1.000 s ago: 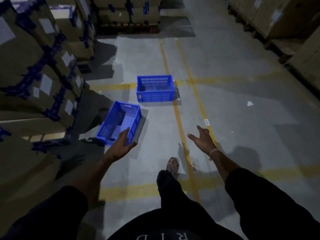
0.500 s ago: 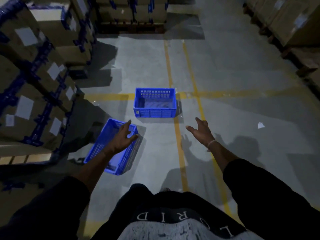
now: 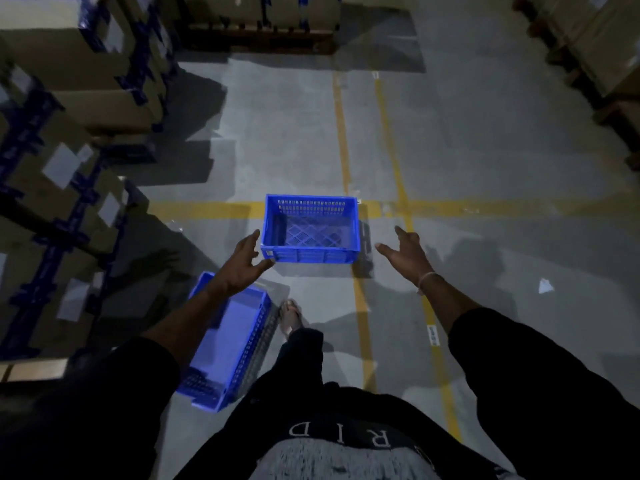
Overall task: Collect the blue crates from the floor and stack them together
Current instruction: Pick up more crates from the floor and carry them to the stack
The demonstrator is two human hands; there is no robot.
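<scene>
Legible text, one item: pale capital letters "R I D" on the person's dark shirt [image 3: 332, 441], seen upside down from the head camera; the neighbouring letters are cut off or too dim to read. White labels on the cardboard boxes [image 3: 62, 168] and a small white floor tag [image 3: 433, 335] on a yellow line: print too small and blurred to read.

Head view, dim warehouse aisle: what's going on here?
A person reaches both arms toward the far blue crate standing upright on the floor. The left hand and right hand are open on either side of it, not yet gripping. A near blue crate lies by their left leg, beside the stacked cardboard boxes. Nothing is stacked yet.
</scene>
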